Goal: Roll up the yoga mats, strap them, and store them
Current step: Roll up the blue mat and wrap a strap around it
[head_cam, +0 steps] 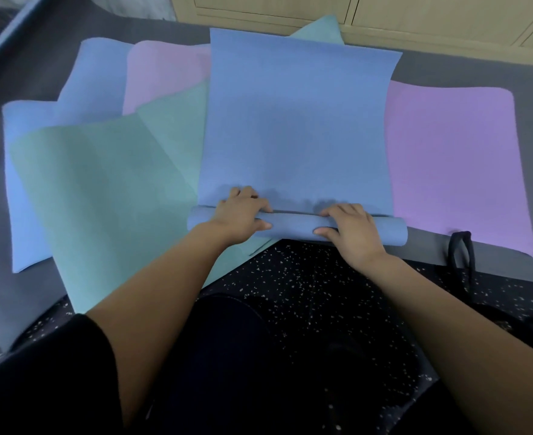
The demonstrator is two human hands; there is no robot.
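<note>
The blue mat lies straight ahead of both hands, on top of the spread of mats. Its near end is wound into a slim roll that runs crosswise under them. The left grip is closed on the roll towards its left end, fingers curled over the far side and thumb along the near side. The right grip holds it the same way towards the right end. Spaced apart like this, the hands can probably press evenly, so the roll comes out tight and straight rather than coning. Most of the mat lies flat beyond the fingers, so I judge the rolling to be at an early stage.

Left of the left grip a teal mat spreads out, partly under the blue one, and a pink mat lies further off. Right of the right grip a purple mat lies flat. A black strap sits looped at the purple mat's near edge — close to the right hand, presumably left there for binding once the roll is finished. The speckled floor shows just behind both hands.

No brand, label or writing can be read on any mat or on the strap.
</note>
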